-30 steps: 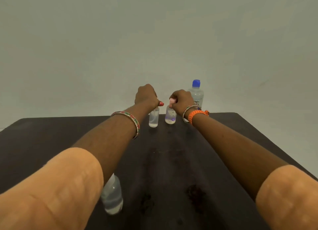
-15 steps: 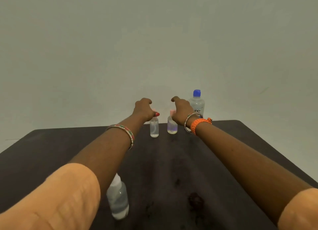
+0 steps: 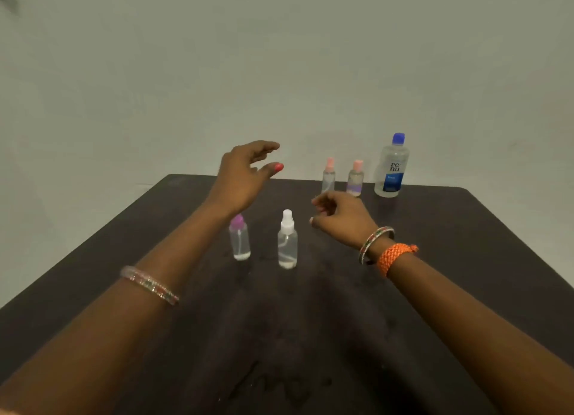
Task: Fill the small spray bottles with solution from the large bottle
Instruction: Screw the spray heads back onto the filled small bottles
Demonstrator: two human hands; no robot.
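Four small spray bottles upright on dark worktop (image 3: 466, 243): two pink-capped (image 3: 328, 176) (image 3: 355, 178) at far edge, one purple-capped (image 3: 239, 240) and one white-capped (image 3: 287, 242) nearer, mid-worktop. One large bottle (image 3: 391, 166), blue cap, just right of pink pair. Left hand (image 3: 245, 175) raised, fingers loose, grasping nothing. Right hand (image 3: 338, 217) loosely curled, empty, partly masking pink pair's bases. Bangles on both wrists; orange band (image 3: 394, 256) on right.

Dark table (image 3: 466, 259) below the fingers, scuffed near edge; plain pale wall (image 3: 279, 57) beyond the fingers.
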